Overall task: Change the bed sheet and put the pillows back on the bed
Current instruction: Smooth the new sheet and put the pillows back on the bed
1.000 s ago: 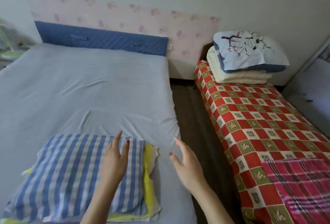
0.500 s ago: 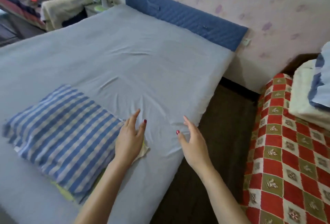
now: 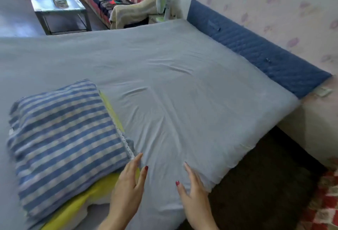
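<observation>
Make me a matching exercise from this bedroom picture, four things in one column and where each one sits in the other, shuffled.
Things:
1. striped pillow
2. headboard
3. metal table
4. right hand

Places:
A. on the floor beyond the bed's far side
B. at the near edge of the bed sheet
C. against the flowered wall
D. on the bed, over something yellow

Pairs: 1-D, 2-C, 3-A, 4-B

No text, label, brand, number or sign can be read anywhere in the view.
</observation>
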